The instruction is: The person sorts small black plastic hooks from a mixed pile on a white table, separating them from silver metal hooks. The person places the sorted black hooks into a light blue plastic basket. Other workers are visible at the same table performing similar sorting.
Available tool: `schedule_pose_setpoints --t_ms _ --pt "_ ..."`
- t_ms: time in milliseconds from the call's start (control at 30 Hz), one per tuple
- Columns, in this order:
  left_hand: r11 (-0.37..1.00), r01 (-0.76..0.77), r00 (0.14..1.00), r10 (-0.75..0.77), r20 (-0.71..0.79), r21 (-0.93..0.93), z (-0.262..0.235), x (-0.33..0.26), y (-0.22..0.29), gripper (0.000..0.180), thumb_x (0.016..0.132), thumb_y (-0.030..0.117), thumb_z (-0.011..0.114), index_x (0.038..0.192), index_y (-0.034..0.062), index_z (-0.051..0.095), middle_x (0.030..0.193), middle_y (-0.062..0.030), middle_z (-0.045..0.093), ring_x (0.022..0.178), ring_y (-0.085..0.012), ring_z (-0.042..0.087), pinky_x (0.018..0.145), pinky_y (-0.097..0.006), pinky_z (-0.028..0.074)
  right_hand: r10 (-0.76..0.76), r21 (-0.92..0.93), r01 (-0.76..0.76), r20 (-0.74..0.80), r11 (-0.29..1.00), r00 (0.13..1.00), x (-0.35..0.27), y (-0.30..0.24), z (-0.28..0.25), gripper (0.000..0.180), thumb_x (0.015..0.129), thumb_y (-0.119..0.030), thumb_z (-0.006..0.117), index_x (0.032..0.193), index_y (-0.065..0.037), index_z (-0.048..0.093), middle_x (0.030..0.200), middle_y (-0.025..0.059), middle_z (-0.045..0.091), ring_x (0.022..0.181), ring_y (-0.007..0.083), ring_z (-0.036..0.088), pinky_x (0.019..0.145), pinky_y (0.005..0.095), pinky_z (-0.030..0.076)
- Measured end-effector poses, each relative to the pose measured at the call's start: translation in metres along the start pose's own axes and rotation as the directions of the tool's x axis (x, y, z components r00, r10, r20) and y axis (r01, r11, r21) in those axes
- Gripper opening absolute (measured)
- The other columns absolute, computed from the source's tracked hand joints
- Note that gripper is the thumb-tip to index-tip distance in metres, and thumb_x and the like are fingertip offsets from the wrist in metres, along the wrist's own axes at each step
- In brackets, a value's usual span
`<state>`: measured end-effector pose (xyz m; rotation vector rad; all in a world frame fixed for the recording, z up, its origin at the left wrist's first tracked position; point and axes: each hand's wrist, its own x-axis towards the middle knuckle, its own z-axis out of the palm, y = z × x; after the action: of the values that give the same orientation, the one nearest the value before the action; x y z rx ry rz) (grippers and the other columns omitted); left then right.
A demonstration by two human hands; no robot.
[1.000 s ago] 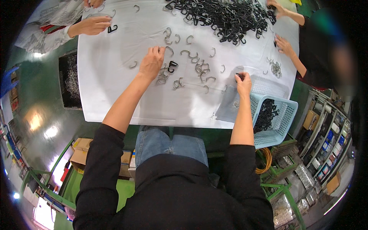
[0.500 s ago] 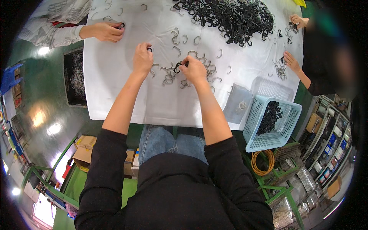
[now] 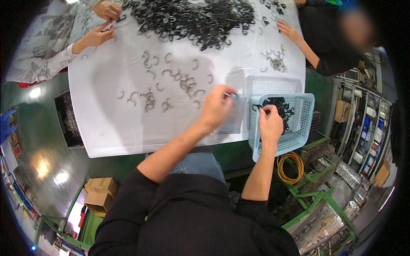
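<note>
My left hand (image 3: 217, 107) rests at the table's right edge, its fingers pinched on the top of a clear plastic bag (image 3: 234, 121). My right hand (image 3: 270, 123) hovers over a light blue basket (image 3: 299, 136) and pinches a small black hook (image 3: 259, 108) at its near rim. More black hooks (image 3: 282, 106) lie in the basket. Loose grey metal C-shaped hooks (image 3: 171, 87) are scattered on the white table cover (image 3: 115, 128) left of my hands. A big pile of black hooks (image 3: 192, 19) lies at the far side.
One person's hands (image 3: 100, 34) work at the far left, another person's hand (image 3: 288, 30) at the far right. A black tray (image 3: 68, 121) sits left of the table. Cardboard boxes (image 3: 100, 191), an orange cable coil (image 3: 290, 167) and green racking lie below.
Both my hands have moved right, from the scattered metal hooks in the middle of the table to the bag and the blue basket. The view has swung right with them.
</note>
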<state>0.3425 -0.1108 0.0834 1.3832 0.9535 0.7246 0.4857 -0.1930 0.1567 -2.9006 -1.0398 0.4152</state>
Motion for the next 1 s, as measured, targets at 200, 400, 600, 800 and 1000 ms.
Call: schedule_pose_setpoints --t_ms 200,400,600,800,1000 --pt "0.996 -0.075 0.969 0.062 0.241 0.045 0.096 0.007 0.037 0.026 0.077 0.0 0.053 0.102 0.0043 0.056 0.1 -0.0127 0.057 0.088 -0.0226 0.058 0.073 -0.032 0.05 0.096 -0.05 -0.092 0.086 0.995 0.992 0.027 0.092 0.003 0.017 0.08 -0.025 0.058 0.09 -0.011 0.057 0.078 0.0132 0.063 0.077 0.0345 0.059 0.066 0.0439 0.045" --pt "0.92 -0.072 0.994 0.035 0.1 0.385 0.087 0.076 -0.039 0.036 0.077 0.006 0.057 0.113 0.0052 0.052 0.118 -0.0152 0.051 0.106 -0.0275 0.051 0.088 -0.035 0.043 0.089 0.118 -0.112 0.188 0.987 0.978 0.038 0.139 0.034 0.027 0.08 -0.025 0.059 0.103 -0.011 0.054 0.081 0.0084 0.062 0.077 0.0306 0.059 0.066 0.0418 0.045" --pt "0.513 -0.422 0.905 0.191 0.379 0.748 0.14 0.145 -0.091 0.092 0.073 0.041 0.066 0.136 -0.0017 0.016 0.14 -0.0252 0.017 0.132 -0.0389 0.014 0.107 -0.044 0.015 0.097 0.293 -0.153 0.198 0.944 0.976 0.04 0.172 0.044 0.022 0.081 -0.019 0.058 0.099 -0.008 0.056 0.083 0.0088 0.059 0.075 0.0282 0.058 0.065 0.0385 0.044" --pt "0.421 -0.602 0.794 0.407 0.452 0.679 0.211 0.223 -0.097 0.093 0.073 0.051 0.061 0.136 -0.002 0.017 0.138 -0.0273 0.019 0.13 -0.0409 0.018 0.106 -0.046 0.016 0.181 0.383 -0.243 0.19 0.891 0.965 0.034 0.198 0.048 0.018 0.081 -0.014 0.057 0.097 -0.007 0.057 0.082 0.0082 0.058 0.072 0.0252 0.057 0.064 0.0358 0.044" --pt "0.337 -0.717 0.689 0.474 0.548 0.61 0.254 0.28 -0.084 0.085 0.073 0.06 0.055 0.135 0.0091 0.027 0.135 -0.028 0.026 0.126 -0.0451 0.021 0.103 -0.051 0.021 0.196 0.436 -0.24 0.144 0.867 0.97 0.028 0.206 0.05 0.017 0.081 -0.01 0.057 0.095 0.0 0.057 0.081 0.0112 0.058 0.065 0.0212 0.056 0.061 0.031 0.045"
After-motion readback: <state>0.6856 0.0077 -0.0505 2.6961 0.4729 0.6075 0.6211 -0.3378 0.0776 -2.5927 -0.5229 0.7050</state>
